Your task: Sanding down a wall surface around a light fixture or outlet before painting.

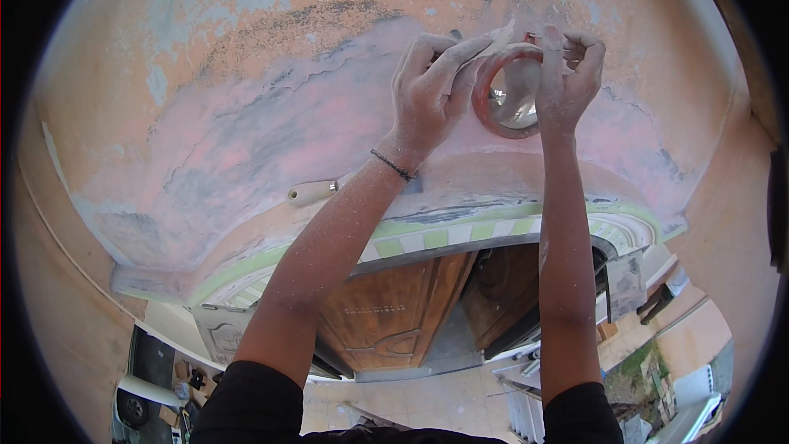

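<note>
Both my arms reach up to a curved wall, and dried dust or plaster coats both hands. My left hand is closed, its fingers pinched together toward a whitish smeared piece at their tips. My right hand has its fingers curled and covers the right side of a round thing with a red rim and a shiny, mirror-like inside. I cannot make out what either hand grips. A tool with a cream handle and metal collar lies on the ledge below; my left forearm hides part of it.
The wall has patchy pink and grey filler over flaking orange paint. Below runs an arched moulding in green and white. Under it are wooden doors and a tiled floor. A wheel and boxes stand at lower left.
</note>
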Available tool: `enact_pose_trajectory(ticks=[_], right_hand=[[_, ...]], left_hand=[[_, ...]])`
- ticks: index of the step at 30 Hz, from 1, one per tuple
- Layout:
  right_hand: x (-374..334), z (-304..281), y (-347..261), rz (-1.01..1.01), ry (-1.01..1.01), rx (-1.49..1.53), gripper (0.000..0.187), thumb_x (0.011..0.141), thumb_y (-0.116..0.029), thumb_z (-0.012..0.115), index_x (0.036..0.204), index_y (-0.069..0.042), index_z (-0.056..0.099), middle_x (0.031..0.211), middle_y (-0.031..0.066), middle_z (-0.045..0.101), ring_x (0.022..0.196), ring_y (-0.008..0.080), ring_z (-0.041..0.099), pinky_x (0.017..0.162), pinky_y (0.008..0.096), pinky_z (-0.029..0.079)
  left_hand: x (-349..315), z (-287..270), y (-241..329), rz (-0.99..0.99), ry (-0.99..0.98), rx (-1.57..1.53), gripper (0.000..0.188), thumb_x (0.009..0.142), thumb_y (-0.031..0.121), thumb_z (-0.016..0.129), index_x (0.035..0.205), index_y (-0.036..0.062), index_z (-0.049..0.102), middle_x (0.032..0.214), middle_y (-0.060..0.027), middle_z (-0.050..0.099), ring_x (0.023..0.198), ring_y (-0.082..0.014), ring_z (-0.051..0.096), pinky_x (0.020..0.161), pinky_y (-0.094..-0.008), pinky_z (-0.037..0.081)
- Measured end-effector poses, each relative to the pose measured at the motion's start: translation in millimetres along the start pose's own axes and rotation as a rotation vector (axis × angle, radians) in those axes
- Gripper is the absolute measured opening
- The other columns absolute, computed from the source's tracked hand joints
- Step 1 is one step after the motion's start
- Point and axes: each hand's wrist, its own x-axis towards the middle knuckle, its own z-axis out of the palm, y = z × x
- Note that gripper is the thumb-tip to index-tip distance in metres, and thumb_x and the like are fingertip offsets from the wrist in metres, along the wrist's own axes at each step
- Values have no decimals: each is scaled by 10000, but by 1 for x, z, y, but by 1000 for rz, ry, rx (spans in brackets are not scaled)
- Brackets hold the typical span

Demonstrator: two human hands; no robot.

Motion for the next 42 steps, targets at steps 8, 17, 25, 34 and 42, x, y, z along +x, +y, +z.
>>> enact_pose_trajectory(ticks=[8,17,25,34,42], right_hand=[[-5,19,31,-35,5,-474,281,947,-279,706,804,-62,601,881,100,599,878,325,535,809,477,440],[6,24,27,19,34,-445,364,970,-248,692,731,-27,529,731,116,556,710,324,561,679,478,444],[0,21,28,11,26,-432,371,969,-253,693,724,-34,520,735,105,555,735,317,565,692,481,440],[1,20,36,-94,59,-432,388,989,-249,690,734,-13,516,723,97,527,680,270,528,658,422,438],[-2,25,30,-64,47,-428,392,991,-249,685,725,-19,512,737,98,530,690,269,530,675,416,444]], left_hand=[[2,-7,-4,-17,80,-42,178,812,25,736,959,71,647,1099,-92,717,969,-313,708,852,-424,558],[47,-154,-75,-46,277,650,583,922,-26,524,1503,27,515,1549,-194,511,1514,-386,371,1224,-506,348],[56,-199,-89,170,-242,873,582,1019,76,530,1569,-21,368,1630,-273,335,1541,-452,251,1252,-519,283],[69,-217,-97,237,-445,923,574,1020,78,508,1560,-44,357,1625,-272,341,1524,-481,263,1256,-510,292],[108,-267,-104,-280,-51,767,578,1013,19,490,1562,-56,325,1633,-318,278,1524,-450,284,1232,-435,346]])
